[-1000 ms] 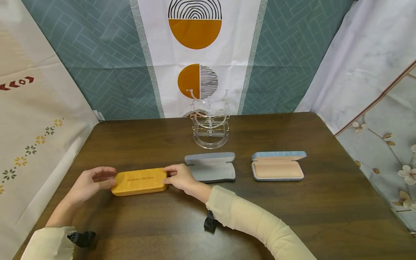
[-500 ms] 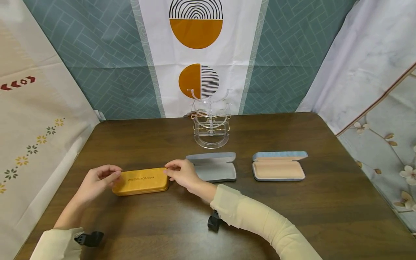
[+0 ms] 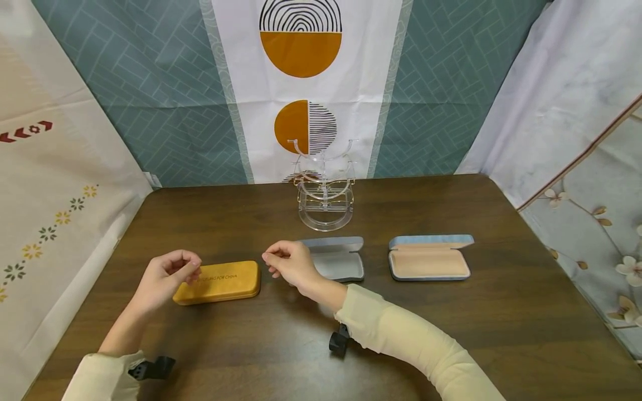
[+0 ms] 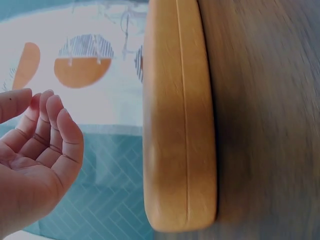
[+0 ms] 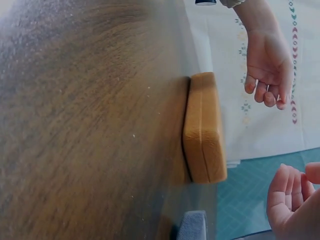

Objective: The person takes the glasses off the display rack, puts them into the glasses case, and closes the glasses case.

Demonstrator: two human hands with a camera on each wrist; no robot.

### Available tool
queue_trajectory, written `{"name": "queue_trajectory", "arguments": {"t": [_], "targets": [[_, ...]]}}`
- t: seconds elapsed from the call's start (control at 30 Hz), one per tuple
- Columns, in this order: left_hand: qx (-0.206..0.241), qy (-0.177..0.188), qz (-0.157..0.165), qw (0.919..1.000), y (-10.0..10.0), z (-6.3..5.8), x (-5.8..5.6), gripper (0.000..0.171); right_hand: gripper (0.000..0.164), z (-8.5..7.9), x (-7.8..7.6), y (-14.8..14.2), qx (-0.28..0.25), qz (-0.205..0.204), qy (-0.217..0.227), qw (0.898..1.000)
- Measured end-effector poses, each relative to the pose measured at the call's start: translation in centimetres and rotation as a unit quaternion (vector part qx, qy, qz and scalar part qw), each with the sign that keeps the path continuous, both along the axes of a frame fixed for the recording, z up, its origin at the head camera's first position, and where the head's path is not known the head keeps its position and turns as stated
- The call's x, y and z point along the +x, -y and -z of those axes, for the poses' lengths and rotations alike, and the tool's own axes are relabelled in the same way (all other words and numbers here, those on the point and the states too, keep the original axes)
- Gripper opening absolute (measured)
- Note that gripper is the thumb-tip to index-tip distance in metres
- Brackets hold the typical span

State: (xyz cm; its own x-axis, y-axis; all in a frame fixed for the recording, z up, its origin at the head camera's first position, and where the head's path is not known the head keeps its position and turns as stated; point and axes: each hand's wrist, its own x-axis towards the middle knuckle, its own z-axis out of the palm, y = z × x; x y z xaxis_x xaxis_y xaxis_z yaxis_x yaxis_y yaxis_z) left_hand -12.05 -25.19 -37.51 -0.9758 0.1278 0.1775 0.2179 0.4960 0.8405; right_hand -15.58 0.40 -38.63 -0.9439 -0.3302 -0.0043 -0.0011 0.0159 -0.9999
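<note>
A yellow glasses case [image 3: 228, 282] with printed lettering lies closed on the table. My left hand [image 3: 163, 280] hovers over its left end and hides part of the lettering. In the left wrist view that hand [image 4: 42, 160] has loosely bent fingers, and a gap separates it from the case [image 4: 175, 125]. Just past the case's right end, my right hand [image 3: 296, 266] hangs in the air, fingers loosely bent around nothing. It covers the left part of a grey glasses case [image 3: 337, 265] that stands with its lid up. Both hands appear apart from the yellow case in the right wrist view.
Farther right is a blue glasses case [image 3: 428, 263] with a beige lining, its lid raised. A clear display stand [image 3: 325, 203] bearing thin-framed glasses stands at the back of the wooden table [image 3: 241, 356]. Patterned cloths [image 3: 436, 111] hang behind and beside it.
Both hands have come off the ends of the yellow glasses case and lifted. The left hand has drifted right over it, the right hand away to the right. The case stays put.
</note>
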Motion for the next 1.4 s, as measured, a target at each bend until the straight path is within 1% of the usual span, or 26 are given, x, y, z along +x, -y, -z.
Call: {"name": "queue_trajectory", "arguments": {"t": [0.1,0.2,0.3,0.53,0.67,0.73,0.93,1.03,1.23,1.3,1.4], "targets": [[0.007,-0.009,0.006,0.9999,-0.7,-0.2,0.1,0.021,0.014,-1.3,0.7,-0.6,0.000,-0.011,-0.001,1.000],[0.016,-0.013,0.013,0.9997,-1.3,-0.3,0.2,0.019,0.014,-2.6,1.5,-1.2,-0.001,-0.014,-0.008,1.000],[0.022,-0.013,0.017,0.9995,-1.8,-0.4,0.2,0.018,0.014,-3.0,1.8,-1.5,-0.003,-0.014,-0.013,1.000],[0.036,-0.022,0.027,0.9988,-2.7,-0.6,0.2,0.013,0.014,-1.1,0.4,-2.3,-0.010,-0.023,-0.011,1.000],[0.053,-0.025,0.036,0.9976,-3.2,-0.8,-0.1,0.010,0.017,-1.1,0.0,-3.0,-0.018,-0.018,-0.018,1.000],[0.060,-0.025,0.039,0.9971,-3.5,-0.9,-0.2,0.010,0.018,-1.2,-0.1,-3.4,-0.018,-0.013,-0.022,1.000],[0.064,-0.028,0.041,0.9967,-4.3,-1.4,-0.8,0.010,0.014,-1.7,-0.7,-4.8,-0.007,0.000,-0.043,0.999],[0.077,-0.031,0.044,0.9956,-4.7,-1.7,-1.2,0.010,0.013,-2.1,-1.0,-5.5,0.002,0.010,-0.048,0.999],[0.109,-0.037,0.063,0.9914,-6.1,-2.2,-1.8,0.010,0.015,-2.9,-1.7,-6.9,0.018,0.018,-0.035,0.999],[0.115,-0.040,0.063,0.9906,-6.6,-2.5,-2.1,0.010,0.014,-3.1,-2.0,-7.4,0.022,0.024,-0.031,0.999],[0.123,-0.044,0.056,0.9898,-7.3,-2.7,-2.7,0.011,0.012,-3.5,-2.4,-7.9,0.032,0.036,-0.034,0.998]]}}
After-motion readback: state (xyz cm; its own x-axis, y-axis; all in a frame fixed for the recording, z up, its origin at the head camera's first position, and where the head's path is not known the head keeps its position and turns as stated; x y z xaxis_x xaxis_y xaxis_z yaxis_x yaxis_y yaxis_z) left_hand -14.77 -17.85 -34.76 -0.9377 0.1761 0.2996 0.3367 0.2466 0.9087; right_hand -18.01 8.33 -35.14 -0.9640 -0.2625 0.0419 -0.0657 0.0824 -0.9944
